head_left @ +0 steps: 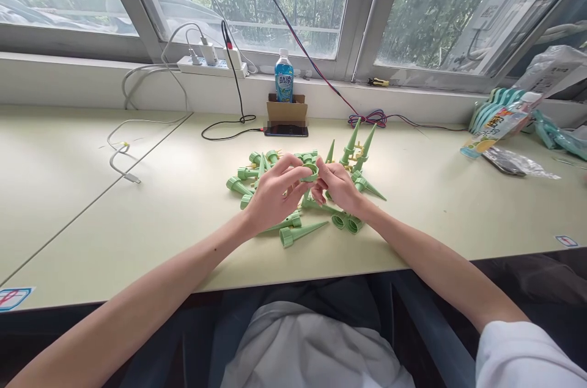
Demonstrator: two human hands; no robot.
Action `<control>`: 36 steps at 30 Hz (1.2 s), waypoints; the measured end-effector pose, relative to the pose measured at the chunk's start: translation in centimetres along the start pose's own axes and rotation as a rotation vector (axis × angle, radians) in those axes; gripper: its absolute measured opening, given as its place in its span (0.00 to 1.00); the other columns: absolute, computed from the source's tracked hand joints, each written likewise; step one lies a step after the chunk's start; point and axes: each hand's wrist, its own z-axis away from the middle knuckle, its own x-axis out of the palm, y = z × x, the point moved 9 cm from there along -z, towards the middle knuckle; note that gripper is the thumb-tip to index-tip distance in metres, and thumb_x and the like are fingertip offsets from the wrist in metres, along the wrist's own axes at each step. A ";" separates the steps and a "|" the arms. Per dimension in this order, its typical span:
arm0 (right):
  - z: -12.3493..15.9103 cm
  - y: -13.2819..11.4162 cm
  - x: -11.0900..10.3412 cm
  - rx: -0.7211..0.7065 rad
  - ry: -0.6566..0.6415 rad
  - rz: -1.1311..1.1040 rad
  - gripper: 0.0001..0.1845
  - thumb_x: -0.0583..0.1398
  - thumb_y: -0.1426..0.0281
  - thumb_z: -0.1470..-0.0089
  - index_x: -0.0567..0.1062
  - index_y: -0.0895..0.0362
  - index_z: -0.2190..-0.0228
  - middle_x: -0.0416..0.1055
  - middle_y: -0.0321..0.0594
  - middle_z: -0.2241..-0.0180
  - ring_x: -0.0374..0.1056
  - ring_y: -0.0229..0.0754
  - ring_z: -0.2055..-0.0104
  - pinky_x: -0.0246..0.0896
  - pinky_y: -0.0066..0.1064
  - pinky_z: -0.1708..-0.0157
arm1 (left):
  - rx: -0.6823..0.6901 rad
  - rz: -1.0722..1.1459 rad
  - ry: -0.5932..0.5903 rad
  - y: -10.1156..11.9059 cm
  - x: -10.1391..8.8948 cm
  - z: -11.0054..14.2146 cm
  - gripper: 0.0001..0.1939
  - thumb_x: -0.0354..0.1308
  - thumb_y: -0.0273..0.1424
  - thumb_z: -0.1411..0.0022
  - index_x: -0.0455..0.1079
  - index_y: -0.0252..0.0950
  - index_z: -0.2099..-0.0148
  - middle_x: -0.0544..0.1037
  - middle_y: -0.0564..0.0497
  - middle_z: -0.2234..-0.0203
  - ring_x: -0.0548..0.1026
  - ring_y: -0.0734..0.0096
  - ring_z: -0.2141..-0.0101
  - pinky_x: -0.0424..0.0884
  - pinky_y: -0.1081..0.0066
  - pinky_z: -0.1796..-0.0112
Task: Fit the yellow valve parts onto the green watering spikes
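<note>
Above a loose pile on the table, my left hand [276, 192] grips the round collar of a green plastic watering spike [312, 175], its open end tilted up toward me. My right hand [340, 187] is closed at the other side of the same spike, thumb by the rim. The fingers hide most of the spike's tapered body, and any small part between them cannot be made out. Around both hands lie several more green spikes, one [300, 233] flat in front. Two spikes [358, 146] stand upright behind my right hand, with small yellow pieces on them.
A phone [287, 131] leans at a small cardboard box [287, 112], with a blue-labelled bottle [284, 77] behind. A power strip [213, 65] sits on the sill; cables trail down. At right are another bottle [498, 128] and a plastic-wrapped dark item [504, 162].
</note>
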 end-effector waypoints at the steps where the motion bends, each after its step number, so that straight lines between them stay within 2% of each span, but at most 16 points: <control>1: 0.0 0.0 0.1 0.010 -0.010 -0.024 0.37 0.51 0.41 0.39 0.52 0.53 0.87 0.61 0.33 0.91 0.59 0.32 0.89 0.54 0.26 0.85 | 0.031 -0.025 -0.002 0.3 0.0 0.0 0.06 0.59 0.22 0.34 0.68 0.37 0.57 0.68 0.51 0.63 0.67 0.82 0.76 0.67 0.76 0.75; 6: 0.0 0.0 0.2 0.024 -0.026 -0.075 0.37 0.53 0.44 0.38 0.52 0.53 0.88 0.60 0.33 0.91 0.58 0.33 0.89 0.54 0.27 0.86 | 0.081 -0.070 -0.009 0.9 0.0 0.1 0.06 0.57 0.21 0.34 0.68 0.38 0.58 0.69 0.50 0.64 0.68 0.80 0.75 0.66 0.75 0.75; 14: -0.1 0.2 0.2 0.025 0.002 -0.075 0.37 0.53 0.44 0.38 0.54 0.54 0.88 0.59 0.32 0.91 0.58 0.32 0.89 0.53 0.27 0.86 | -0.001 -0.010 -0.004 -0.2 0.2 0.3 0.05 0.60 0.25 0.34 0.68 0.39 0.57 0.70 0.51 0.64 0.69 0.82 0.77 0.68 0.76 0.76; 20: 0.0 -0.2 0.0 -0.001 0.031 -0.103 0.33 0.55 0.47 0.37 0.58 0.54 0.85 0.57 0.29 0.89 0.59 0.32 0.88 0.51 0.26 0.87 | -0.046 0.011 0.007 -0.5 0.0 0.2 0.04 0.59 0.26 0.33 0.69 0.38 0.56 0.72 0.51 0.64 0.70 0.82 0.76 0.70 0.77 0.76; 23: 0.1 -0.3 0.0 -0.024 0.047 -0.119 0.31 0.55 0.47 0.37 0.59 0.55 0.82 0.56 0.28 0.87 0.58 0.32 0.87 0.51 0.26 0.87 | -0.108 0.027 0.022 -0.8 -0.1 0.1 0.06 0.58 0.28 0.32 0.68 0.39 0.53 0.73 0.51 0.64 0.71 0.82 0.76 0.71 0.78 0.76; 28: 0.2 -0.9 -0.4 -0.083 0.122 -0.081 0.31 0.55 0.45 0.38 0.61 0.55 0.80 0.56 0.28 0.85 0.57 0.30 0.87 0.51 0.25 0.88 | -0.313 0.113 0.015 -2.1 0.1 0.2 0.16 0.61 0.33 0.34 0.62 0.41 0.47 0.74 0.53 0.64 0.73 0.82 0.77 0.70 0.80 0.78; 31: 0.4 -1.3 -1.2 -0.118 0.223 -0.038 0.31 0.54 0.43 0.39 0.59 0.54 0.79 0.56 0.28 0.83 0.57 0.30 0.87 0.50 0.25 0.88 | -0.398 0.166 0.046 -2.5 -0.1 0.3 0.14 0.61 0.37 0.34 0.63 0.40 0.51 0.73 0.56 0.69 0.72 0.82 0.78 0.70 0.80 0.78; 33: 0.6 -1.7 -1.7 -0.145 0.282 0.004 0.31 0.52 0.42 0.39 0.58 0.54 0.78 0.55 0.28 0.83 0.57 0.30 0.86 0.49 0.25 0.87 | -0.459 0.234 0.058 -2.8 -0.1 0.3 0.11 0.58 0.40 0.32 0.65 0.38 0.59 0.72 0.57 0.75 0.70 0.81 0.79 0.68 0.79 0.78; 36: 0.9 -2.2 -2.0 -0.182 0.308 0.082 0.30 0.50 0.43 0.37 0.58 0.54 0.78 0.55 0.28 0.83 0.58 0.30 0.85 0.49 0.26 0.86 | -0.589 0.398 0.019 -3.6 0.5 0.6 0.23 0.50 0.46 0.29 0.67 0.35 0.70 0.70 0.54 0.81 0.68 0.80 0.83 0.66 0.77 0.81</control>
